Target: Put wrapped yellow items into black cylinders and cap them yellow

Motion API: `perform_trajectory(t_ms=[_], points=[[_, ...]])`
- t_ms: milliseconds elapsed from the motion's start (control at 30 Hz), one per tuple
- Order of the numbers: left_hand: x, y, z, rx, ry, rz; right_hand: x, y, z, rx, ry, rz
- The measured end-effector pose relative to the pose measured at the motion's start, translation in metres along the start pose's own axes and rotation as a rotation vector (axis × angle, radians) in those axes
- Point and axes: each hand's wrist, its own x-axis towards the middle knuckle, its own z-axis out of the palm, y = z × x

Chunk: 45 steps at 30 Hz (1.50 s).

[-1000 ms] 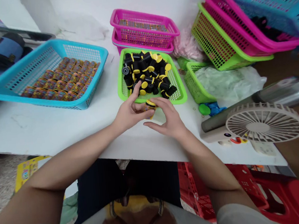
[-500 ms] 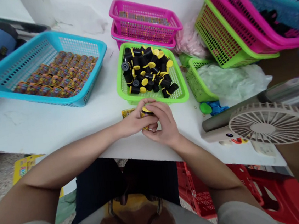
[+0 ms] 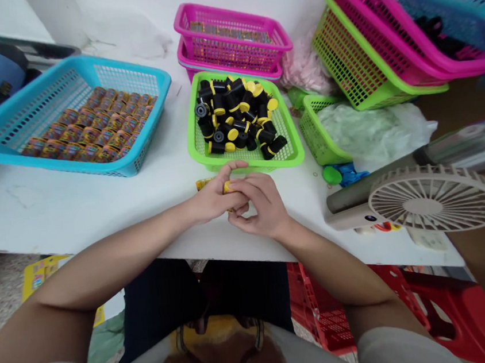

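Observation:
Close to the table's front, my two hands meet around a small canister; a bit of its yellow lid and yellow printed side shows between the fingers. My left hand is wrapped round it, index finger stretched over the top. My right hand closes on it from the right with bent fingers, which hide most of it. Beside the left hand lies a yellow printed piece, partly covered. Just beyond is a green basket of loose black canisters with yellow lids.
A blue basket at left holds rows of canisters with printed labels. Stacked pink baskets stand behind. At right are tilted stacked baskets, a small green basket with plastic bags and a fan.
The canister has turned in my hands, so less of its dark body shows. My right fingers have shifted slightly left and down over it. The view has moved slightly.

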Motion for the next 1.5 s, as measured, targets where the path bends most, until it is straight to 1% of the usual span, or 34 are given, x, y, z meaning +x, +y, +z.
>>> perform_trajectory(t_ms=[67,133,233,300,367,500,567,667,733,800,867,933,1033,1133,1233,1300,1367,1500], points=[[0.002,-0.001,-0.002,0.131,0.041,0.025,-0.002,0.003,0.002,-0.102,-0.008,-0.017],[0.003,-0.003,-0.003,0.23,0.072,0.069,-0.002,0.006,0.003,-0.172,0.011,-0.034],[0.004,-0.007,-0.004,0.303,0.148,0.186,0.0,0.008,0.002,-0.217,0.043,-0.067],[0.003,-0.009,-0.004,0.348,0.184,0.269,0.001,0.009,-0.001,-0.255,0.036,-0.096],[0.002,-0.011,-0.005,0.379,0.162,0.314,0.001,0.009,-0.003,-0.3,0.017,-0.126],[0.003,-0.012,-0.008,0.405,0.045,0.32,0.002,0.007,-0.005,-0.327,0.019,-0.191],[0.005,-0.013,-0.01,0.429,0.05,0.342,0.003,0.006,-0.004,-0.353,0.058,-0.194],[0.007,-0.014,-0.011,0.453,0.099,0.374,0.002,0.007,0.0,-0.374,0.101,-0.156],[0.007,-0.013,-0.01,0.424,0.091,0.362,0.001,0.009,0.002,-0.313,0.098,-0.126],[0.005,-0.011,-0.008,0.371,0.052,0.318,-0.002,0.012,0.002,-0.226,0.066,-0.098],[0.004,-0.008,-0.005,0.328,0.025,0.263,-0.004,0.015,0.001,-0.186,0.034,-0.089],[0.002,-0.006,-0.001,0.317,0.04,0.224,-0.005,0.015,-0.001,-0.2,0.038,-0.108],[0.001,-0.005,0.003,0.339,0.096,0.219,-0.007,0.016,-0.003,-0.236,0.045,-0.131],[0.001,-0.006,0.005,0.357,0.119,0.24,-0.009,0.017,-0.004,-0.216,-0.018,-0.1],[0.0,-0.006,0.005,0.345,0.108,0.229,-0.011,0.018,-0.005,-0.179,-0.054,-0.09],[0.0,-0.006,0.004,0.326,0.086,0.212,-0.009,0.018,-0.005,-0.18,-0.048,-0.119],[0.0,-0.007,0.003,0.307,0.057,0.211,-0.007,0.017,-0.005,-0.157,-0.013,-0.159],[0.001,-0.007,0.0,0.278,-0.005,0.212,0.0,0.014,-0.006,-0.001,0.047,-0.196]])
